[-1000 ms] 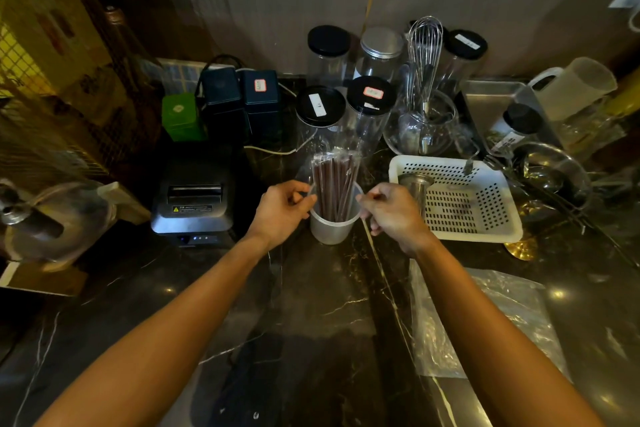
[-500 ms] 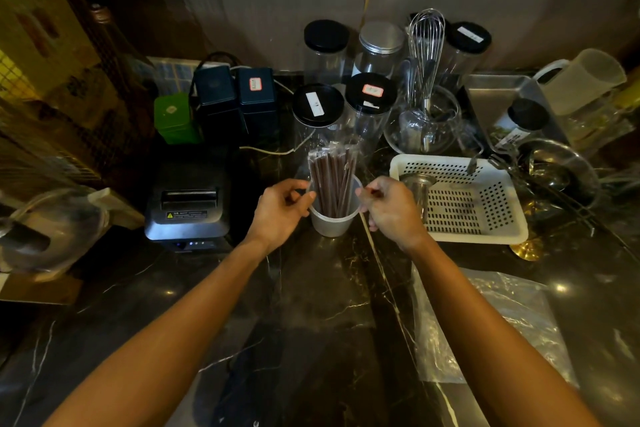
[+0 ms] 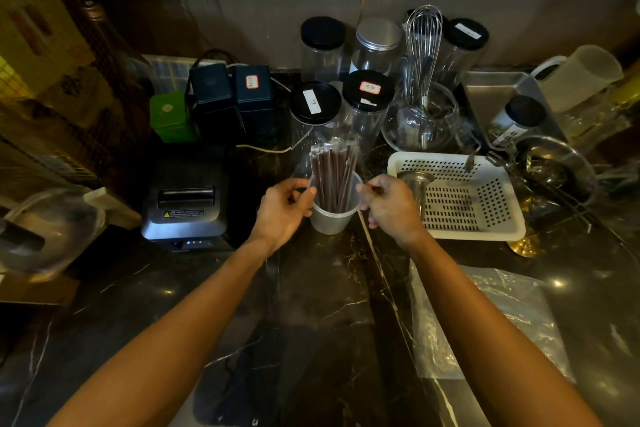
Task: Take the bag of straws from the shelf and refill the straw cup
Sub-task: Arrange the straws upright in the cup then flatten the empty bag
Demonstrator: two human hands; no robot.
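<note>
A white plastic straw cup (image 3: 333,220) stands on the dark marble counter, holding a bundle of brown straws (image 3: 332,178) in clear wrappers that rise well above its rim. My left hand (image 3: 282,210) grips the cup's left rim with thumb and fingers. On the other side, my right hand (image 3: 389,206) pinches the right rim with curled fingers. The clear plastic straw bag (image 3: 512,315) lies flat on the counter at the right, partly under my right forearm.
Behind the cup stand several black-lidded jars (image 3: 315,104) and a glass bowl with a whisk (image 3: 423,80). A white perforated tray (image 3: 460,201) sits just right of my right hand. A receipt printer (image 3: 187,208) sits to the left of the cup.
Both hands stay at the cup's rim; the cup and straws have hardly shifted. The view has tilted slightly.
</note>
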